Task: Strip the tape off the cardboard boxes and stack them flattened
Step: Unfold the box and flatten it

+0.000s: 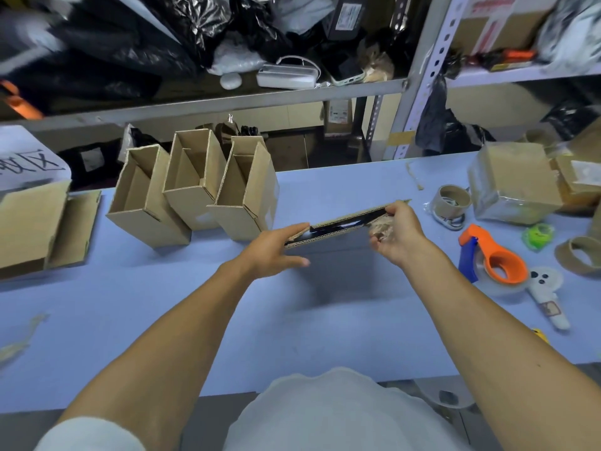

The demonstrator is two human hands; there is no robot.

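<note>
From the head view, I hold a nearly flattened box (pixel 344 224) in the air over the blue table (pixel 195 320), between my two hands. Its long axis runs from near left to far right, tilted up toward the right, and I look at it edge-on, so only a thin dark slit shows between the cardboard walls.

My left hand (pixel 273 252) takes the near-left end: fingers mostly straight, thumb on top, the cardboard edge pressed between them rather than wrapped. My right hand (pixel 395 234) is at the far-right end, fingers curled over the top edge; something crumpled and pale sits in that palm, perhaps stripped tape, though blur keeps me from being sure.

Both hands are equally close to the box, one at each end. I judge the next move is to squeeze it fully flat and lay it down.

Three open boxes (pixel 195 187) stand far left of my hands, mouths up, not flattened. A tape dispenser (pixel 494 258) lies to the right.
</note>
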